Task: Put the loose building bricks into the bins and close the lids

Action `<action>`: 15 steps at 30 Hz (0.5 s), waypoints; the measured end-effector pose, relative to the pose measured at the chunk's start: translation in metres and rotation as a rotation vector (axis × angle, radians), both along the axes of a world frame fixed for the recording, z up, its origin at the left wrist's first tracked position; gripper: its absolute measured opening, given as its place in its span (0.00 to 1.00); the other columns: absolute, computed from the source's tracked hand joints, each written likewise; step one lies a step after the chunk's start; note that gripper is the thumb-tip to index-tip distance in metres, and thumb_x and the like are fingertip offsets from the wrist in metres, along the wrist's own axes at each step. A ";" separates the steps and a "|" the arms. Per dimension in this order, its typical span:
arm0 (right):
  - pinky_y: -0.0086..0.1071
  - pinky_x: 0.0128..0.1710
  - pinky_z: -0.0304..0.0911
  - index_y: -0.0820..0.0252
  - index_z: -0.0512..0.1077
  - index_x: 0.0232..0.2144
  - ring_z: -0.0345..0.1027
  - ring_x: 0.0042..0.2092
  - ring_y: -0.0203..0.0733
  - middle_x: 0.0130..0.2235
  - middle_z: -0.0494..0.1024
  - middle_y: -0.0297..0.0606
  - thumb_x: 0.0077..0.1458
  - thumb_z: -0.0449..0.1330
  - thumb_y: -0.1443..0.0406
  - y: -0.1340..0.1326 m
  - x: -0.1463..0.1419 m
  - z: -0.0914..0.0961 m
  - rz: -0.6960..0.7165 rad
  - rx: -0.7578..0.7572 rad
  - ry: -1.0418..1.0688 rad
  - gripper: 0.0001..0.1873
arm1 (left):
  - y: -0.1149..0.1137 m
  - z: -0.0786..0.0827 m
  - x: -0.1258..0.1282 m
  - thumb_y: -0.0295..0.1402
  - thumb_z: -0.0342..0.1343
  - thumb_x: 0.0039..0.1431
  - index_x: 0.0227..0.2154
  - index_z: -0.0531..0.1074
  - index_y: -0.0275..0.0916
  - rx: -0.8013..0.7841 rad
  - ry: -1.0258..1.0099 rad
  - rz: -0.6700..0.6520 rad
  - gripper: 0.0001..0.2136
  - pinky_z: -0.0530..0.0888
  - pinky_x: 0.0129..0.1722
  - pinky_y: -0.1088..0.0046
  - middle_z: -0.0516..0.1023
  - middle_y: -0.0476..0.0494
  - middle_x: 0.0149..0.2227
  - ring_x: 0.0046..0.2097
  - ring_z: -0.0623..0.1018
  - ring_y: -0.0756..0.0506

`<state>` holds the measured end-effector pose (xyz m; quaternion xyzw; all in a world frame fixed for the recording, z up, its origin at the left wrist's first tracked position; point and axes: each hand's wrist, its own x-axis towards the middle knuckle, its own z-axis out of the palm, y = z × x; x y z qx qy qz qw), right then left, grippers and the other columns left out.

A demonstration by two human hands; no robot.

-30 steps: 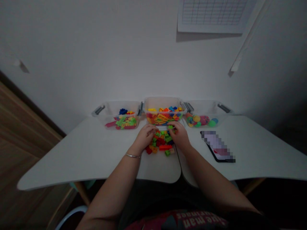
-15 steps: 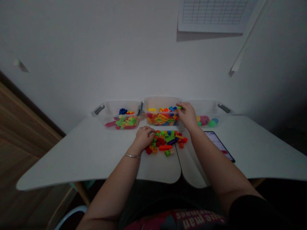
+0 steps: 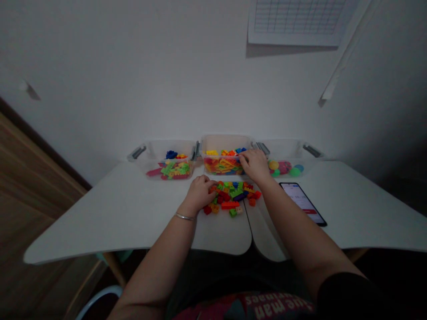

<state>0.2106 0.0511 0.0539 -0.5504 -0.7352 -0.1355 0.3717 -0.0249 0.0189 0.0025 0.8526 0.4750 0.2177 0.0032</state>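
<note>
My left hand [image 3: 199,194] rests at the left edge of a loose pile of toy bricks [image 3: 230,205] on the table. Its fingers curl down, with an orange brick [image 3: 212,189] showing between finger and thumb. My right hand [image 3: 255,165] is at the front right rim of the middle clear plastic box [image 3: 227,140], fingers bent over the bricks [image 3: 224,165] inside. Finger and thumb look slightly apart there, and I see no brick between them; the other fingertips are partly hidden.
Left of the middle box stands another clear box [image 3: 153,146] with mixed toy pieces; a third box [image 3: 287,146] at right holds coloured balls [image 3: 295,171]. A lit phone [image 3: 303,203] lies beside my right forearm. A seam divides the white table [image 3: 133,218].
My right hand has moved left and slightly down along the middle box. The green brick at its fingertips is out of sight now. My left hand has hardly moved.
</note>
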 end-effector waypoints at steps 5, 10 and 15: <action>0.53 0.59 0.51 0.60 0.76 0.41 0.68 0.50 0.52 0.46 0.79 0.45 0.59 0.52 0.61 0.002 0.003 0.002 0.076 -0.012 0.068 0.15 | -0.002 0.000 0.002 0.33 0.54 0.56 0.48 0.74 0.42 -0.008 -0.006 -0.022 0.16 0.69 0.51 0.63 0.71 0.40 0.44 0.47 0.72 0.42; 0.44 0.56 0.57 0.57 0.75 0.40 0.68 0.50 0.47 0.44 0.79 0.41 0.59 0.51 0.65 -0.025 -0.007 0.006 0.172 0.113 0.163 0.14 | -0.007 0.005 0.006 0.35 0.54 0.56 0.43 0.74 0.40 0.037 0.075 0.196 0.13 0.68 0.49 0.62 0.72 0.38 0.42 0.47 0.71 0.39; 0.40 0.48 0.63 0.57 0.77 0.35 0.71 0.44 0.46 0.40 0.81 0.40 0.58 0.54 0.67 -0.046 -0.033 -0.015 0.352 -0.068 0.027 0.11 | -0.008 0.004 0.007 0.35 0.53 0.55 0.41 0.73 0.38 0.058 0.076 0.442 0.12 0.66 0.50 0.58 0.73 0.36 0.42 0.47 0.71 0.36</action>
